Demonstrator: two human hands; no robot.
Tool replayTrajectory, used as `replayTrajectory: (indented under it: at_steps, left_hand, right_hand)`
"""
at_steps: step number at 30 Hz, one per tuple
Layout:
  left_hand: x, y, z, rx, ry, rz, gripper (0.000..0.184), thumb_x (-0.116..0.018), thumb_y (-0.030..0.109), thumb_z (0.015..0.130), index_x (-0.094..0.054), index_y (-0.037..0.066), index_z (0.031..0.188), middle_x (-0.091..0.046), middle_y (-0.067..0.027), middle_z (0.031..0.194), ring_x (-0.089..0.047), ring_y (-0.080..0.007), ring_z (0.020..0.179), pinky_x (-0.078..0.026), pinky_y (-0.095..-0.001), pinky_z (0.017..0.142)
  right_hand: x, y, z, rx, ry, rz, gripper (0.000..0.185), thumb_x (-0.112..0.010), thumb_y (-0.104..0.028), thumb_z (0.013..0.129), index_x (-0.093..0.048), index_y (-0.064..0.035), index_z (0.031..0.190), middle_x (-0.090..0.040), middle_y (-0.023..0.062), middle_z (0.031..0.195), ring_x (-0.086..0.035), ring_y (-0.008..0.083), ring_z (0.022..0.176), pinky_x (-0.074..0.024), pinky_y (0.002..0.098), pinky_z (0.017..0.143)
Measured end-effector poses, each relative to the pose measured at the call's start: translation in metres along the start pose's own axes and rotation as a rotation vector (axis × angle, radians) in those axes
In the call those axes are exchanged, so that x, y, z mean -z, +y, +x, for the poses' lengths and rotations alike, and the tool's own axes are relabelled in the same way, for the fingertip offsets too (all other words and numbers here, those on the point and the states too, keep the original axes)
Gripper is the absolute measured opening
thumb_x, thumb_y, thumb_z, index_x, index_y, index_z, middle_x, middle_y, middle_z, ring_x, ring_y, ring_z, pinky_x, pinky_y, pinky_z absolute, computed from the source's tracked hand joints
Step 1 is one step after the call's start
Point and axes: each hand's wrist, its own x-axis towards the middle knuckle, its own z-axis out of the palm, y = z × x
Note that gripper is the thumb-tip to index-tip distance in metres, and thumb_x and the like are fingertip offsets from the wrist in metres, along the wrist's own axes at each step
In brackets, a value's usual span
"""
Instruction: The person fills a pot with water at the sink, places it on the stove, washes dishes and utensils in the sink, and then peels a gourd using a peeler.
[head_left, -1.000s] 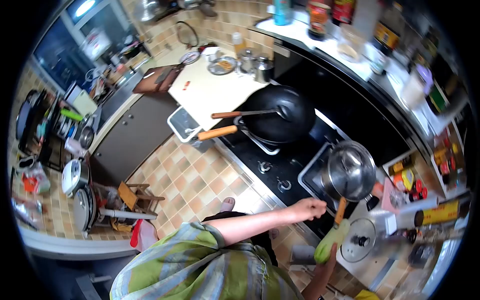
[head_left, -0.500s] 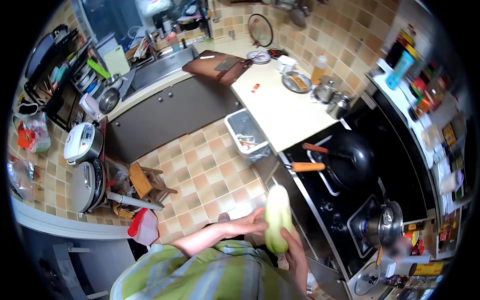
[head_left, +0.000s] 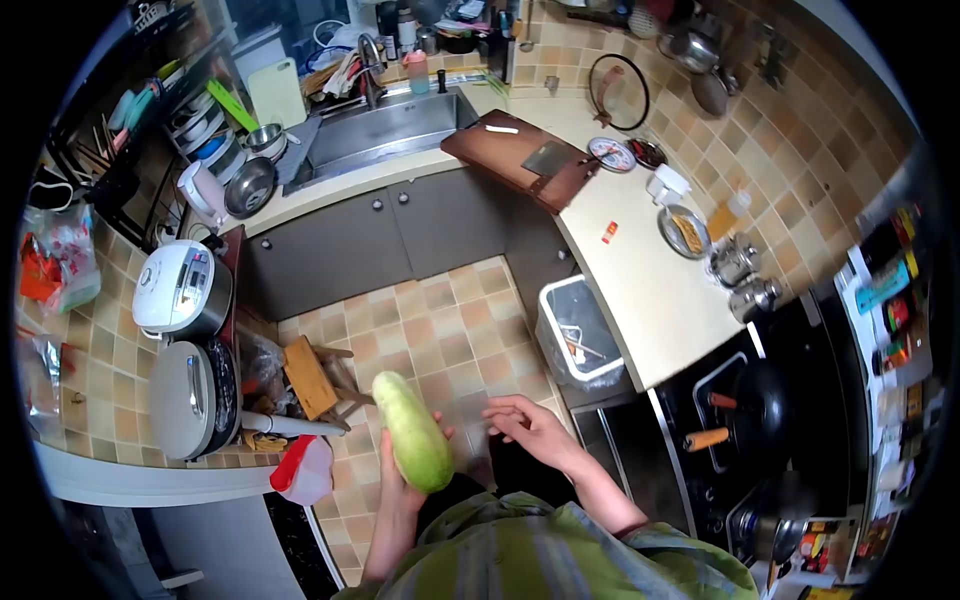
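Note:
My left hand (head_left: 402,478) is wrapped round a pale green gourd (head_left: 413,432), gripping it by its lower part. The gourd is long, whitish at its upper end and greener at the rounded lower end, and tilts up to the left above the tiled floor. To its right, my right hand (head_left: 530,428) is apart from the gourd, with nothing in it and its fingers stretched loosely toward the left.
Past the right hand stands a lined waste bin (head_left: 583,335) beside the counter (head_left: 640,290). A brown cutting board (head_left: 525,160) with a cleaver (head_left: 550,157) lies near the sink (head_left: 385,132). A wooden stool (head_left: 312,377) is at left; a wok (head_left: 765,405) sits on the stove at right.
The gourd has moved from the right hand into the left, and the right hand has let go. My view and body have turned toward the right, with the counter and sink shifting in view.

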Motion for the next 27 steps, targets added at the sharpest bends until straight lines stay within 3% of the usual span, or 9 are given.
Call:
replayTrajectory:
  at_steps: [2, 6, 9, 10, 15, 19, 22, 25, 27]
  left_hand:
    - [0.008, 0.012, 0.021, -0.061, 0.078, -0.093, 0.069, -0.035, 0.061, 0.102, -0.041, 0.009, 0.148, -0.056, -0.0183, 0.136, -0.059, -0.0405, 0.117, -0.056, -0.0484, 0.089]
    - [0.004, 0.036, 0.074, -0.081, 0.071, -0.114, 0.071, -0.038, 0.063, 0.100, -0.043, 0.009, 0.145, -0.059, -0.0188, 0.132, -0.062, -0.0406, 0.109, -0.057, -0.0489, 0.085]
    - [-0.019, 0.056, 0.121, -0.083, 0.086, -0.100, 0.070, -0.039, 0.063, 0.100, -0.044, 0.010, 0.144, -0.060, -0.0199, 0.128, -0.063, -0.0413, 0.105, -0.057, -0.0492, 0.084]
    - [-0.025, 0.062, 0.139, -0.095, 0.149, -0.039, 0.071, -0.038, 0.065, 0.100, -0.045, 0.010, 0.143, -0.059, -0.0189, 0.129, -0.064, -0.0384, 0.102, -0.059, -0.0513, 0.075]
    - [-0.076, 0.100, 0.254, -0.056, 0.084, 0.092, 0.073, -0.040, 0.067, 0.098, -0.045, 0.008, 0.142, -0.058, -0.0208, 0.125, -0.064, -0.0381, 0.092, -0.058, -0.0485, 0.071]
    - [-0.109, 0.104, 0.323, 0.039, 0.061, 0.104, 0.070, -0.042, 0.063, 0.098, -0.045, 0.007, 0.140, -0.059, -0.0219, 0.123, -0.066, -0.0382, 0.092, -0.060, -0.0484, 0.071]
    - [-0.131, 0.101, 0.371, 0.116, 0.031, 0.159, 0.069, -0.044, 0.059, 0.098, -0.047, 0.002, 0.138, -0.061, -0.0231, 0.121, -0.068, -0.0386, 0.093, -0.059, -0.0484, 0.075]
    - [-0.155, 0.097, 0.416, 0.195, 0.090, 0.361, 0.068, -0.043, 0.057, 0.099, -0.048, 0.001, 0.137, -0.063, -0.0232, 0.118, -0.068, -0.0390, 0.093, -0.059, -0.0478, 0.078]
    - [-0.169, 0.096, 0.445, 0.207, 0.012, 0.524, 0.065, -0.043, 0.055, 0.099, -0.049, 0.000, 0.135, -0.064, -0.0221, 0.116, -0.068, -0.0381, 0.092, -0.059, -0.0469, 0.080]
  right_hand:
    - [0.015, 0.002, 0.031, 0.030, 0.084, -0.092, 0.032, -0.060, -0.015, 0.102, -0.057, -0.0026, 0.132, -0.072, 0.0079, 0.113, -0.067, 0.0125, 0.098, -0.0533, 0.0278, 0.084]
    - [0.066, -0.003, 0.094, -0.153, 0.121, 0.008, 0.032, -0.058, -0.019, 0.104, -0.058, -0.0029, 0.131, -0.072, 0.0096, 0.114, -0.068, 0.0124, 0.095, -0.0528, 0.0258, 0.081]
    - [0.109, 0.024, 0.154, -0.103, 0.180, 0.030, 0.031, -0.058, -0.019, 0.103, -0.057, -0.0027, 0.130, -0.073, 0.0094, 0.112, -0.069, 0.0136, 0.091, -0.0531, 0.0263, 0.081]
    - [0.118, 0.021, 0.173, -0.076, 0.231, -0.005, 0.030, -0.059, -0.020, 0.103, -0.059, -0.0022, 0.127, -0.074, 0.0085, 0.108, -0.070, 0.0133, 0.087, -0.0536, 0.0257, 0.080]
    - [0.176, -0.014, 0.272, 0.062, 0.345, -0.507, 0.029, -0.064, -0.026, 0.096, -0.064, -0.0067, 0.118, -0.073, 0.0145, 0.098, -0.071, 0.0290, 0.087, -0.0551, 0.0375, 0.076]
    - [0.200, -0.054, 0.298, 0.116, 0.332, -0.578, 0.027, -0.063, -0.026, 0.095, -0.066, -0.0078, 0.116, -0.072, 0.0158, 0.099, -0.069, 0.0352, 0.092, -0.0548, 0.0428, 0.078]
    - [0.218, -0.052, 0.307, 0.080, 0.386, -0.505, 0.026, -0.063, -0.023, 0.095, -0.066, -0.0070, 0.114, -0.072, 0.0157, 0.099, -0.069, 0.0347, 0.093, -0.0546, 0.0429, 0.079]
    - [0.235, -0.036, 0.299, 0.033, 0.444, -0.524, 0.027, -0.064, -0.022, 0.095, -0.066, -0.0053, 0.116, -0.071, 0.0158, 0.102, -0.069, 0.0349, 0.091, -0.0550, 0.0412, 0.080]
    - [0.246, -0.030, 0.291, -0.037, 0.521, -0.492, 0.027, -0.064, -0.021, 0.095, -0.065, -0.0049, 0.117, -0.071, 0.0160, 0.103, -0.069, 0.0351, 0.090, -0.0551, 0.0405, 0.080]
